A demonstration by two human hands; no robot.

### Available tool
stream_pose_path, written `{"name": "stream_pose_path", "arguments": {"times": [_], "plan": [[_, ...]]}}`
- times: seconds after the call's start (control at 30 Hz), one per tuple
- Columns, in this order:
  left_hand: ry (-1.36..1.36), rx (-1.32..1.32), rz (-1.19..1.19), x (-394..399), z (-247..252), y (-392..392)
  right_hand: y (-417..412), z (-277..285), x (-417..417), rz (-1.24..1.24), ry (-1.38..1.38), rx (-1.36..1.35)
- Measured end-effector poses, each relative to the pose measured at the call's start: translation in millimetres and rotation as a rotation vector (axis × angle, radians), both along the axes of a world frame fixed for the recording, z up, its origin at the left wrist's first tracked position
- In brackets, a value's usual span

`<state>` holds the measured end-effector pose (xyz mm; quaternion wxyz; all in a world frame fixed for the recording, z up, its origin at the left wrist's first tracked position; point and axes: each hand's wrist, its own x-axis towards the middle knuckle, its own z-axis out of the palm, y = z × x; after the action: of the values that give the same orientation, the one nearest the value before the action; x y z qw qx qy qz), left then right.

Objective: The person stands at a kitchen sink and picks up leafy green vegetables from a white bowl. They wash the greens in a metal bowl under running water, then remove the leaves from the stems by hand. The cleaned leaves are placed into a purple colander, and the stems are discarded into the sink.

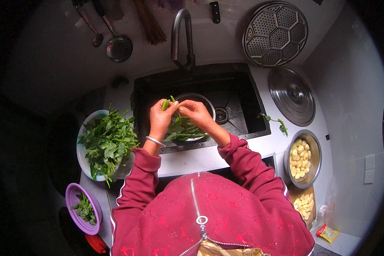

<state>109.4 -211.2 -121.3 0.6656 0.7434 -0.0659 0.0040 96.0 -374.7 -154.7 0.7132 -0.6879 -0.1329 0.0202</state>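
My left hand [159,117] is closed around a few green vegetable stems [165,105], whose cut ends stick up past the fingers. Close against it, my right hand [196,113] pinches thumb and forefinger at the same greens; the exact bit between the tips is mostly hidden. Both hands are over a round metal bowl [214,116] standing in the black sink [248,105]. Leafy greens [187,129] lie in that bowl, partly covered by my hands. Left of the sink, a white basin [81,156] is heaped with leafy stems [107,140].
A purple plastic basket [97,214] holds some leaves. The faucet [173,38] arches behind the sink. On the right are a loose sprig [282,125], a metal lid [292,99], a steel bowl [318,160] of peeled potatoes and a cutting board [313,211] with slices.
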Motion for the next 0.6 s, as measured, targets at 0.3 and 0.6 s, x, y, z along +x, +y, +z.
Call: {"name": "stream_pose_path", "arguments": {"times": [0.3, 0.6], "plan": [[-0.108, -0.05, 0.036, -2.5, -0.6, -8.2, 6.1, 9.5, 1.9, -0.336, -0.309, -0.271], [-0.212, -0.091, 0.139, 0.1, 5.1, -0.9, -21.3, -13.3, 15.2, -0.207, 0.327, 0.699]]}}
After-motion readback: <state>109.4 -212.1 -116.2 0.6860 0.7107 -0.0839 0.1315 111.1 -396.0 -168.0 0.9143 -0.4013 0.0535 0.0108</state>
